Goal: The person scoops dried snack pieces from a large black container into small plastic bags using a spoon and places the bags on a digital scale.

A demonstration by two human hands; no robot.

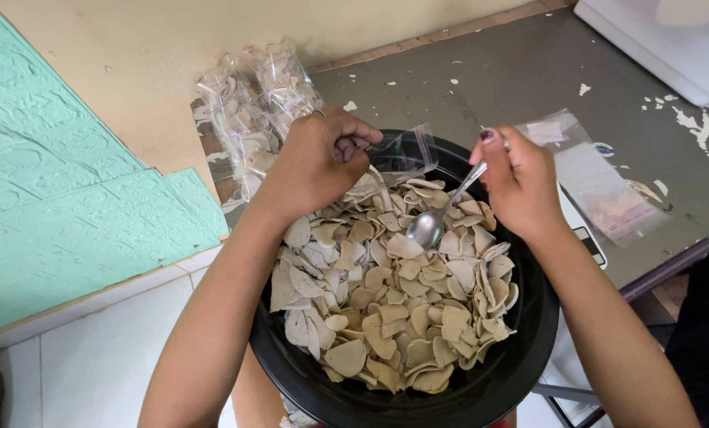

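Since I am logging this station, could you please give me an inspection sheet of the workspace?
Surface: worn grey table with flaking paint.
Job's things: round black bowl full of pale beige flat chips; shiny metal spoon resting on them; small clear plastic bag open at the bowl's far rim.
Clutter: filled clear packets piled at left; flat empty clear bags at right.
Hands: left hand holds the bag; right hand grips the spoon.
Cables: nothing seen.
Surroundings: beige wall, green textured panel, white box.
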